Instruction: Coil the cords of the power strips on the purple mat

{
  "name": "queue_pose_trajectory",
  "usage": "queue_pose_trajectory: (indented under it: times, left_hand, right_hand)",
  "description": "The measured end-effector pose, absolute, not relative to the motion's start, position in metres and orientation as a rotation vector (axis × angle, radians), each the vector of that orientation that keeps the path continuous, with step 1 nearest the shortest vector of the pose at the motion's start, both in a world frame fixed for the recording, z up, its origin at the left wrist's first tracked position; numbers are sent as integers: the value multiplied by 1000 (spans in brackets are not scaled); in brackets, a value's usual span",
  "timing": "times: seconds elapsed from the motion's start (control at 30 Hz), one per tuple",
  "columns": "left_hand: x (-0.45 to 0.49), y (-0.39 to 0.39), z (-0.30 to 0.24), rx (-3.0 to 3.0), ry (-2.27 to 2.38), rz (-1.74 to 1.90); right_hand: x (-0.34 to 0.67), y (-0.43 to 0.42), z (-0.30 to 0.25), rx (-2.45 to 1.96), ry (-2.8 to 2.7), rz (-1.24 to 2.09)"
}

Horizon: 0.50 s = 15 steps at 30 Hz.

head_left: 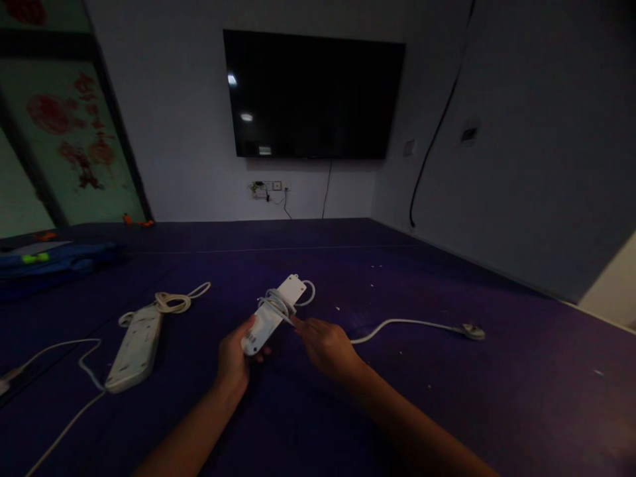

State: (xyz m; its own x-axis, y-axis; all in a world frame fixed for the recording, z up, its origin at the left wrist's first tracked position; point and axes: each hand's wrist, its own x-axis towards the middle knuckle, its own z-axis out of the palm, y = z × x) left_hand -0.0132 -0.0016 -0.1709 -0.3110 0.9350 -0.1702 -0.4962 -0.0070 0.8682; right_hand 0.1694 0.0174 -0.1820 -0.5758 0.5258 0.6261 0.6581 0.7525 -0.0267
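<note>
My left hand (233, 358) grips the near end of a white power strip (272, 313), holding it a little above the purple floor. Its white cable (397, 323) is wound a few turns round the strip's middle. My right hand (325, 344) pinches that cable just beside the strip. The loose rest of the cable runs right across the floor to a plug (473, 330).
A second white power strip (134, 344) with a coiled cord (171, 302) lies on the floor at the left. Another thin cable (64, 344) trails at the far left. A blue object (54, 262) sits by the left wall. A dark TV (313, 96) hangs ahead.
</note>
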Motion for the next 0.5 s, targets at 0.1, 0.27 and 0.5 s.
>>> queue_pose_trajectory:
  times: [0.1, 0.27, 0.5]
  left_hand:
    - [-13, 0, -167, 506, 1008, 1589]
    - [-14, -2, -158, 425, 918, 1587]
    - [-21, -3, -155, 377, 772, 1485]
  right_hand:
    - [172, 23, -188, -948, -2267, -278]
    - [177, 28, -187, -1092, -2248, -144]
    - [179, 24, -173, -1175, -2331, 64]
